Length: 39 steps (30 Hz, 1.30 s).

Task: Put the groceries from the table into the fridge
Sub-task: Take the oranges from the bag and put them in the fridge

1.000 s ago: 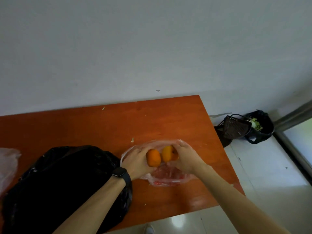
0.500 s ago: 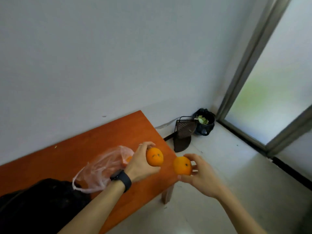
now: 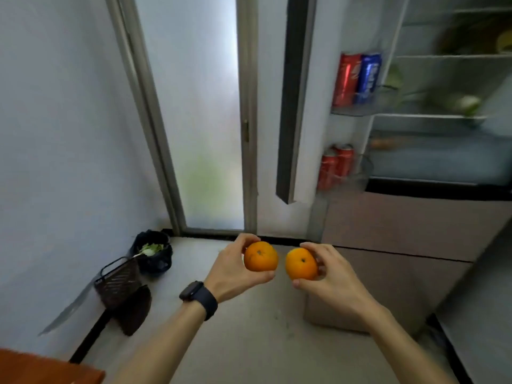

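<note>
My left hand [image 3: 235, 268], a black watch on its wrist, grips one orange [image 3: 260, 256] in front of me. My right hand [image 3: 332, 273] grips a second orange [image 3: 300, 264] right beside it, the two fruits a small gap apart. The fridge [image 3: 432, 128] stands open at the upper right, its shelves holding greens and other blurred food. Its open door [image 3: 318, 134] carries red and blue cans [image 3: 356, 79] on an upper rack and red cans [image 3: 335, 167] on a lower one. A corner of the orange table [image 3: 41, 368] shows at the bottom left.
A black bin [image 3: 153, 253] with green scraps stands on the floor by the left wall, beside a dark dustpan and basket [image 3: 122, 289]. A frosted glass door [image 3: 199, 112] fills the middle background. The fridge's lower drawers [image 3: 401, 245] sit closed at right.
The view has swung right from the table to the open fridge. Both hands carried the oranges off the table and out of the plastic bag, which is out of view now.
</note>
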{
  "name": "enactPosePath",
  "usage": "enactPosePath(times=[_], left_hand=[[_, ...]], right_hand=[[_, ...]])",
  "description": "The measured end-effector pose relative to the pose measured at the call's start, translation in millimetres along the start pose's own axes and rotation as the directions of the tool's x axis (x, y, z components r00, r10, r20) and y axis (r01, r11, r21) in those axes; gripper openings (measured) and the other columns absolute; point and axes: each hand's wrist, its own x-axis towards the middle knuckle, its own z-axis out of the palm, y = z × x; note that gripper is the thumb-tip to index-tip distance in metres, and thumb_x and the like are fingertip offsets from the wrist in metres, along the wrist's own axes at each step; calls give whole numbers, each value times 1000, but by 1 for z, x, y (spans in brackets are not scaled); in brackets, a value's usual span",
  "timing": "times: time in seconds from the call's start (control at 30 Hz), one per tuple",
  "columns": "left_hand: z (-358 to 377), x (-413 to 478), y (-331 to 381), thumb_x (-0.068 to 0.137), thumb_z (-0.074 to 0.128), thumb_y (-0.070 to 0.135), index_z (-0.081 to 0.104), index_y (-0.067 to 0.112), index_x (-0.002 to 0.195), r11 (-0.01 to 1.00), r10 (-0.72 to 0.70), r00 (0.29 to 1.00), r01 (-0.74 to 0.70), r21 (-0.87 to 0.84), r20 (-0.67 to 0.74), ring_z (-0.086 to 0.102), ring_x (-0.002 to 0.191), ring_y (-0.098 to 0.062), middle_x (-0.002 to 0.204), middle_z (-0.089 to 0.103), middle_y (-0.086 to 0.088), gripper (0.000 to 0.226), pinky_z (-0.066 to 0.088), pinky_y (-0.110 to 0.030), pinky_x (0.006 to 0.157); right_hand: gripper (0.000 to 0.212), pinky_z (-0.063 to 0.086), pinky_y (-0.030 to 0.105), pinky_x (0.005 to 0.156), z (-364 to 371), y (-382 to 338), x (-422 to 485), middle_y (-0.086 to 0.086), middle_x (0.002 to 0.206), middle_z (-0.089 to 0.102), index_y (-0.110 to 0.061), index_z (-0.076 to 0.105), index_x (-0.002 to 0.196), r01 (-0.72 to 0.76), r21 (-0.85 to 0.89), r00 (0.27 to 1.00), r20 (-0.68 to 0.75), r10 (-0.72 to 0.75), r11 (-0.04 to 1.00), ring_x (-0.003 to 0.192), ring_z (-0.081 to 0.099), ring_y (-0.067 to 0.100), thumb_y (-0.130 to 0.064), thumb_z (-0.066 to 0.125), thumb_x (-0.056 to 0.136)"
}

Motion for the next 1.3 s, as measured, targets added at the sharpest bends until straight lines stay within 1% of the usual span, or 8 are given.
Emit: enactPosePath(times=[0.07, 0.27, 0.43, 0.63, 0.9, 1.03, 1.17, 1.3], left_hand=[[32, 37, 39, 68, 87, 45, 45, 37, 121, 995, 92, 994, -90, -29, 55, 55, 97, 3, 113, 53, 18, 68, 45, -10, 72], [104, 125, 141, 68, 88, 40, 47, 29, 121, 951, 308, 941, -303, -53, 142, 58, 100, -11, 116, 55, 8, 68, 55, -31, 85], [143, 198, 201, 67, 88, 39, 48, 30, 123, 916, 400, 904, -390, -88, 153, 59, 103, -13, 118, 55, 8, 70, 56, -35, 88], [178, 298, 271, 67, 88, 36, 48, 29, 122, 879, 462, 885, -448, -160, 63, 60, 100, -12, 115, 56, 8, 68, 55, -30, 84], [204, 433, 337, 66, 88, 27, 48, 29, 120, 866, 416, 906, -420, -271, -76, 59, 95, -11, 113, 58, 6, 68, 49, -25, 78], [212, 487, 350, 67, 88, 27, 49, 28, 123, 869, 391, 913, -408, -280, -115, 58, 99, -14, 116, 57, 5, 68, 50, -30, 83], [219, 532, 349, 69, 87, 28, 49, 25, 129, 889, 344, 927, -372, -267, -147, 57, 102, -15, 117, 56, 5, 71, 46, -28, 82], [233, 571, 334, 69, 87, 28, 48, 26, 133, 931, 274, 953, -296, -214, -126, 57, 101, -15, 114, 55, 6, 75, 49, -31, 85]], right_hand=[[78, 53, 31, 94, -45, 24, -2, -16, 129, 44, -38, 48, 138, -29, -6, 995, -96, 28, 1000, 115, 52, 6, -42, 87, 71], [75, 46, 10, 77, -151, 77, -1, -14, 127, 46, -34, 50, 137, -75, -22, 936, -348, 63, 997, 105, 52, -1, -36, 88, 73], [78, 45, 12, 74, -222, 105, 22, -12, 130, 45, -32, 47, 142, -109, -59, 876, -477, 68, 992, 106, 51, 2, -34, 87, 75], [79, 51, 29, 93, -319, 127, 87, -10, 128, 47, -28, 50, 142, -123, -121, 798, -601, 26, 985, 113, 53, 12, -35, 88, 73], [81, 48, 38, 103, -428, 150, 202, -1, 134, 50, -24, 50, 142, -108, -211, 761, -647, -55, 972, 121, 53, 16, -34, 89, 71], [82, 49, 42, 103, -465, 167, 249, 0, 137, 50, -24, 50, 141, -126, -237, 775, -630, -53, 963, 121, 54, 19, -36, 88, 70], [85, 47, 41, 103, -493, 186, 288, 1, 139, 50, -24, 46, 144, -172, -283, 818, -575, -23, 944, 121, 54, 21, -42, 87, 71], [82, 48, 38, 98, -512, 211, 329, 1, 131, 55, -22, 51, 137, -211, -337, 891, -453, 38, 918, 116, 55, 20, -49, 87, 69]])
